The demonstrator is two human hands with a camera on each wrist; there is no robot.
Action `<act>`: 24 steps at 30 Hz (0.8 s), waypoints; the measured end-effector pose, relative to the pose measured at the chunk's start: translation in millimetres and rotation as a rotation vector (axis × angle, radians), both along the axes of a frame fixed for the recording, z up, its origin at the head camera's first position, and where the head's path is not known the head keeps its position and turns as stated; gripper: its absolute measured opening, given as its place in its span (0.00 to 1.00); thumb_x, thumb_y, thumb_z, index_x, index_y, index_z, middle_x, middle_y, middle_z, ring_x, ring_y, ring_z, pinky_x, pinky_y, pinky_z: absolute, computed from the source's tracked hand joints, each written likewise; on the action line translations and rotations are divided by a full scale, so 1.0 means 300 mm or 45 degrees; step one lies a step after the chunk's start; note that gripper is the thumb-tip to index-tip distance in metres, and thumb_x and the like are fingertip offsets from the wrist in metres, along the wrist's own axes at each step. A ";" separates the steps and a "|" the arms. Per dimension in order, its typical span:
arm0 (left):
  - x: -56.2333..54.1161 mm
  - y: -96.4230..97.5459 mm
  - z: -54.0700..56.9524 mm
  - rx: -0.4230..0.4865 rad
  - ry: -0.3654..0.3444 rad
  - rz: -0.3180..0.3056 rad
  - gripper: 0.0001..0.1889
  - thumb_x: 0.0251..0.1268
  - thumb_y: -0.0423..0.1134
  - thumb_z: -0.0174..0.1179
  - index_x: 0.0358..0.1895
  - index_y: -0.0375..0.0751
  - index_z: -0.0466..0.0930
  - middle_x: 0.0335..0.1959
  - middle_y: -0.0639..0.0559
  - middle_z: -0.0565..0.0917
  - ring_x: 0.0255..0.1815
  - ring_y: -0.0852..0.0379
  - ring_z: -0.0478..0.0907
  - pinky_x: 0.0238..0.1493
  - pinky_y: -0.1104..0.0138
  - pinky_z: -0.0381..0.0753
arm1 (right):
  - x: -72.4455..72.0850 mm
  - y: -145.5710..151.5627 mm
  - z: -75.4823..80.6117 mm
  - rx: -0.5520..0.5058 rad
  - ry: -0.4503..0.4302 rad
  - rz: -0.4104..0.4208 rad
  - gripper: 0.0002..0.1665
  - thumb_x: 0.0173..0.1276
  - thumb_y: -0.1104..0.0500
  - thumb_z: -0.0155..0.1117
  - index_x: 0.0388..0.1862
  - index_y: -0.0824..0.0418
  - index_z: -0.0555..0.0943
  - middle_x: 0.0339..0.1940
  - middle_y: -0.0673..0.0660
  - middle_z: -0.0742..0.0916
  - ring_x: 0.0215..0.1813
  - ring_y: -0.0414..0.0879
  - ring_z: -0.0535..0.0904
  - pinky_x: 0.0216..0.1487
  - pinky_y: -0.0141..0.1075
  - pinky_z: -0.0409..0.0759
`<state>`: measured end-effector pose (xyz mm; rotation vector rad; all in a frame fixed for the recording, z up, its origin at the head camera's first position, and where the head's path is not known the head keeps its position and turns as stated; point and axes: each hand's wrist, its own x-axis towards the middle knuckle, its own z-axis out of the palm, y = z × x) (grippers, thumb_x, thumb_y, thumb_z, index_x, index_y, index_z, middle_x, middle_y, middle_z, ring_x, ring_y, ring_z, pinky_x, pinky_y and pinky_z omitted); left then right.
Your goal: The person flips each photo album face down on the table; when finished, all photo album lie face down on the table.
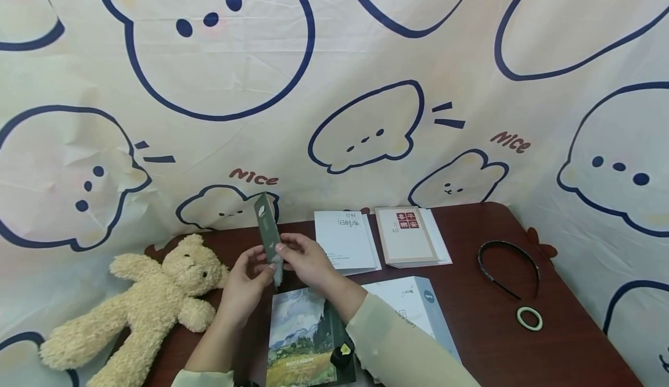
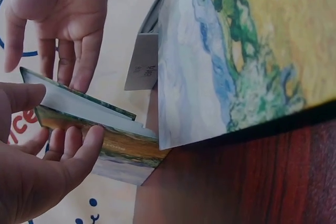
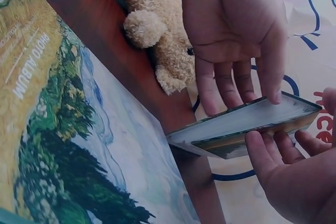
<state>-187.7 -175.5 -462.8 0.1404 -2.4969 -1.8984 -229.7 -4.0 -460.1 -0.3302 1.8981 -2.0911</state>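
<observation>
Both hands hold a slim hardcover album (image 1: pixel 269 233) upright above the back of the table, its green spine facing me. In the wrist views its covers carry a painted landscape, with pale page edges between them. The left hand (image 1: pixel 244 285) grips it from the left, thumb near the lower end. From the right, the right hand (image 1: pixel 309 262) pinches it with its thumb on the spine side. Below the hands lies a large album (image 1: pixel 300 334) with a similar painting and the words PHOTO ALBUM. The right forearm passes over its right part.
A teddy bear (image 1: pixel 148 311) lies left. Behind and right are a white book (image 1: pixel 345 239), a cream book (image 1: pixel 405 236) with red characters, and a white-and-blue box-like volume (image 1: pixel 428 305). Further right lie a headband (image 1: pixel 482 262) and a pale green ring (image 1: pixel 540 320). A printed cloth (image 1: pixel 355 61) hangs behind.
</observation>
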 end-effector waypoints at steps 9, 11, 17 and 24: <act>-0.007 0.006 -0.032 0.012 -0.079 -0.060 0.29 0.75 0.35 0.62 0.75 0.39 0.64 0.67 0.39 0.70 0.63 0.42 0.74 0.55 0.57 0.85 | -0.005 0.018 0.001 0.042 0.004 -0.041 0.30 0.79 0.46 0.62 0.72 0.59 0.75 0.60 0.56 0.84 0.61 0.48 0.83 0.61 0.50 0.83; -0.008 0.007 -0.040 0.004 -0.088 -0.068 0.29 0.75 0.34 0.62 0.75 0.40 0.64 0.67 0.39 0.70 0.63 0.42 0.75 0.55 0.55 0.85 | -0.007 0.023 -0.002 0.044 -0.006 -0.047 0.30 0.79 0.46 0.62 0.72 0.59 0.75 0.61 0.56 0.84 0.60 0.47 0.83 0.59 0.48 0.84; -0.009 0.005 -0.058 -0.024 -0.096 -0.098 0.29 0.75 0.35 0.62 0.75 0.40 0.65 0.66 0.39 0.71 0.63 0.43 0.75 0.54 0.57 0.83 | -0.011 0.037 -0.011 0.032 -0.029 -0.063 0.29 0.80 0.47 0.61 0.73 0.60 0.74 0.62 0.58 0.84 0.59 0.48 0.83 0.57 0.45 0.86; -0.008 -0.002 -0.064 -0.145 -0.086 -0.097 0.28 0.75 0.40 0.63 0.74 0.41 0.68 0.67 0.40 0.73 0.66 0.42 0.72 0.60 0.53 0.79 | -0.008 0.044 -0.026 0.003 -0.047 -0.084 0.30 0.80 0.50 0.61 0.73 0.63 0.72 0.62 0.60 0.83 0.58 0.48 0.84 0.56 0.44 0.86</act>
